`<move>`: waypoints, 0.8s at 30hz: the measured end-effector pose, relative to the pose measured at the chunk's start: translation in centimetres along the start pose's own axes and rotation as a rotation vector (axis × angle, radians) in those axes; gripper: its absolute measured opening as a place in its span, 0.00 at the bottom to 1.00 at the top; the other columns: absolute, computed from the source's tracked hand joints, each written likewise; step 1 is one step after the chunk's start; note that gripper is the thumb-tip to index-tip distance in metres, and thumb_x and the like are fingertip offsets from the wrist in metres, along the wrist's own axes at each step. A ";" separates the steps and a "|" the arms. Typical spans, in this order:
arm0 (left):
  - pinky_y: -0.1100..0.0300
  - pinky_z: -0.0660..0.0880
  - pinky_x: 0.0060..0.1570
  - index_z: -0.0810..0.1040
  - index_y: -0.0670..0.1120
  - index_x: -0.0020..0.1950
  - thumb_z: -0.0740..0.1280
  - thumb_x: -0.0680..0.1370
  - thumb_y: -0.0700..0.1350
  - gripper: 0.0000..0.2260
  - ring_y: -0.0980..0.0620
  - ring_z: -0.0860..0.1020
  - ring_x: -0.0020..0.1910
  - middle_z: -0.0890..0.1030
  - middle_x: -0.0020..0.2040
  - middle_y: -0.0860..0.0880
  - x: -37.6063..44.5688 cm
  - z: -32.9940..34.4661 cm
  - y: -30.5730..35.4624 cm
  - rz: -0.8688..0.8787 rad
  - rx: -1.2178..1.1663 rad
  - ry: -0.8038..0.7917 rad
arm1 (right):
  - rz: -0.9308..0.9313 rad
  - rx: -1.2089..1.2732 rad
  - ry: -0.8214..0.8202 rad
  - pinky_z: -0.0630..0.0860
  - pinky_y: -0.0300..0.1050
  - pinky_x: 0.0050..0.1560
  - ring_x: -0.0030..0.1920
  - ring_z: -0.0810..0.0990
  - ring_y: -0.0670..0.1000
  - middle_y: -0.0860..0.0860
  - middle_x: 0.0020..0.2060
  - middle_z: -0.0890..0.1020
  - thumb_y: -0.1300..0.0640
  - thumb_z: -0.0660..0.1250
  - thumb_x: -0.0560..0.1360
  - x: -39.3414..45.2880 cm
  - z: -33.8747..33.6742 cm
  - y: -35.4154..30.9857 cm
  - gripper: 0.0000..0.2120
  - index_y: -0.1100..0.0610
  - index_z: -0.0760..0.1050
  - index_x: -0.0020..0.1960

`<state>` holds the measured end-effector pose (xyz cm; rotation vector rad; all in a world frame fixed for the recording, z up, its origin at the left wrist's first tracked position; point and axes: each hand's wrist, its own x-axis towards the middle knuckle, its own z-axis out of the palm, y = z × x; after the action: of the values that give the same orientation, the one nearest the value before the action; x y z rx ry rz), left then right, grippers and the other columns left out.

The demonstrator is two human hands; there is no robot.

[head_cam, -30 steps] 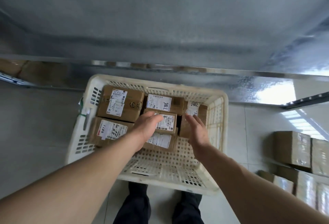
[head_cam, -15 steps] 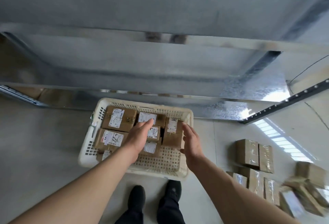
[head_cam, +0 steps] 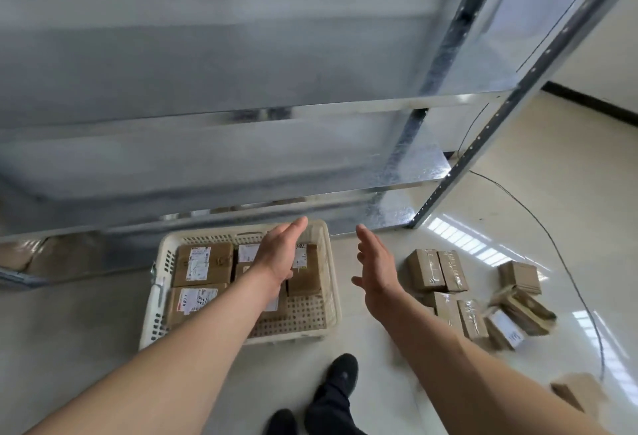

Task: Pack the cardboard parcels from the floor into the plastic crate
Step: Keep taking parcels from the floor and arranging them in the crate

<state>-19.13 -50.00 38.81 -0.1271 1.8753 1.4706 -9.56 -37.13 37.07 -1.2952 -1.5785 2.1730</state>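
Tall galvanized steel shelving rack (head_cam: 241, 117) ahead of me, cream perforated plastic crate (head_cam: 328, 282) on the pale floor holding brown cardboard parcels (head_cam: 202, 263), one white label handwritten "1180", loose taped parcels (head_cam: 436, 270) at right, my left hand (head_cam: 281, 255) and right hand (head_cam: 378, 267) empty, fingers apart.

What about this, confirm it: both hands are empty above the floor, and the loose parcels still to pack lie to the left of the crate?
Wrong side. In the head view the loose parcels lie to the right of the crate. The left hand and right hand are indeed empty.
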 end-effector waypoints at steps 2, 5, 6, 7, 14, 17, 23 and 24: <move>0.40 0.68 0.66 0.68 0.49 0.75 0.59 0.82 0.61 0.26 0.43 0.68 0.72 0.70 0.74 0.46 -1.4 0.9 0.4 0.013 -0.004 -0.029 | -0.034 0.025 0.026 0.68 0.62 0.72 0.60 0.74 0.49 0.46 0.57 0.76 0.42 0.67 0.80 -1.6 -1.1 -0.5 0.15 0.47 0.75 0.63; 0.41 0.68 0.65 0.68 0.50 0.76 0.60 0.81 0.61 0.25 0.43 0.68 0.72 0.69 0.75 0.47 -3.5 2.5 0.8 0.032 0.007 -0.064 | -0.055 0.074 0.058 0.66 0.63 0.73 0.64 0.71 0.50 0.47 0.61 0.74 0.43 0.65 0.81 -3.6 -3.2 -1.2 0.19 0.47 0.72 0.69; 0.42 0.68 0.64 0.68 0.50 0.76 0.60 0.81 0.61 0.25 0.43 0.68 0.72 0.69 0.75 0.47 -4.2 3.1 0.8 0.038 0.017 -0.074 | -0.060 0.081 0.073 0.66 0.63 0.73 0.64 0.71 0.50 0.47 0.62 0.74 0.44 0.64 0.82 -4.0 -4.2 -1.3 0.19 0.48 0.72 0.70; 0.42 0.68 0.64 0.68 0.50 0.76 0.60 0.81 0.61 0.25 0.43 0.68 0.72 0.69 0.75 0.47 -4.9 3.8 0.9 0.045 0.024 -0.084 | -0.070 0.087 0.091 0.66 0.63 0.73 0.64 0.71 0.49 0.47 0.62 0.74 0.45 0.64 0.82 -4.5 -5.2 -1.5 0.20 0.49 0.72 0.72; 0.48 0.70 0.60 0.70 0.50 0.75 0.61 0.81 0.60 0.25 0.48 0.71 0.64 0.72 0.70 0.49 -8.5 10.8 1.3 0.121 0.049 -0.122 | -0.071 0.116 0.142 0.70 0.57 0.64 0.65 0.71 0.51 0.47 0.63 0.75 0.44 0.64 0.81 -7.6 -12.6 -3.2 0.15 0.45 0.74 0.66; 0.49 0.68 0.56 0.70 0.51 0.74 0.61 0.81 0.60 0.24 0.48 0.70 0.63 0.72 0.71 0.49 -10.1 15.3 1.4 0.111 0.030 -0.140 | -0.094 0.115 0.148 0.70 0.56 0.64 0.62 0.72 0.49 0.43 0.54 0.78 0.44 0.64 0.81 -8.2 -17.4 -4.1 0.05 0.42 0.77 0.52; 0.47 0.68 0.59 0.69 0.52 0.75 0.61 0.81 0.60 0.24 0.46 0.68 0.72 0.70 0.74 0.49 -13.2 24.9 1.6 0.118 0.016 -0.149 | -0.157 0.047 0.182 0.67 0.64 0.73 0.64 0.74 0.51 0.39 0.51 0.78 0.37 0.66 0.74 -9.4 -28.5 -5.8 0.08 0.39 0.76 0.49; 0.47 0.68 0.58 0.69 0.51 0.75 0.61 0.81 0.60 0.25 0.46 0.67 0.73 0.70 0.75 0.49 -13.7 26.4 1.5 0.118 0.016 -0.151 | -0.166 0.047 0.187 0.67 0.64 0.73 0.64 0.73 0.51 0.38 0.51 0.77 0.38 0.65 0.76 -9.6 -30.3 -6.2 0.06 0.39 0.76 0.49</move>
<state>2.77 -31.24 46.27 0.1015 1.7975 1.5006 15.78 -18.84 45.44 -1.2631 -1.4964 1.9192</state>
